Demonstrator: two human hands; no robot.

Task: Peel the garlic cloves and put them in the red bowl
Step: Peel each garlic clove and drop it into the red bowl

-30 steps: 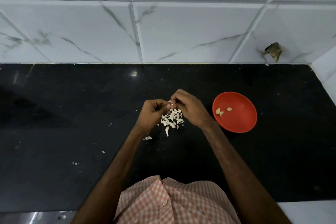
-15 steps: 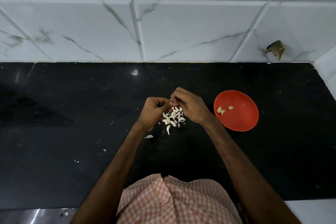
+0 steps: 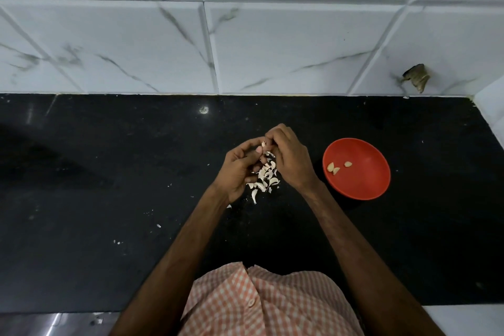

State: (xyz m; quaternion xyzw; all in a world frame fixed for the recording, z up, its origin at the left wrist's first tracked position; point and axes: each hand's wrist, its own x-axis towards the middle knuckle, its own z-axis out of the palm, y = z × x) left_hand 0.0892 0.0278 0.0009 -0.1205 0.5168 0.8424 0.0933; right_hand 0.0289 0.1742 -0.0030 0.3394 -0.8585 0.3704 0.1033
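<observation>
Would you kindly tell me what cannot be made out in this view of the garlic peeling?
Head view:
- garlic clove: mostly hidden by left hand and right hand fingers; remaining skin unclear.
- garlic pile: partly covered by both hands; cloves versus skins too small to tell.
- pieces in the red bowl: too small to confirm fully peeled.

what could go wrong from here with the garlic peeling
1. The garlic clove is pinched only at the fingertips of the left hand and right hand. It could slip into the pile of garlic pieces right below and get mixed up.
2. The red bowl sits apart to the right, so the peeled clove might drop on the black counter on the way.
</observation>
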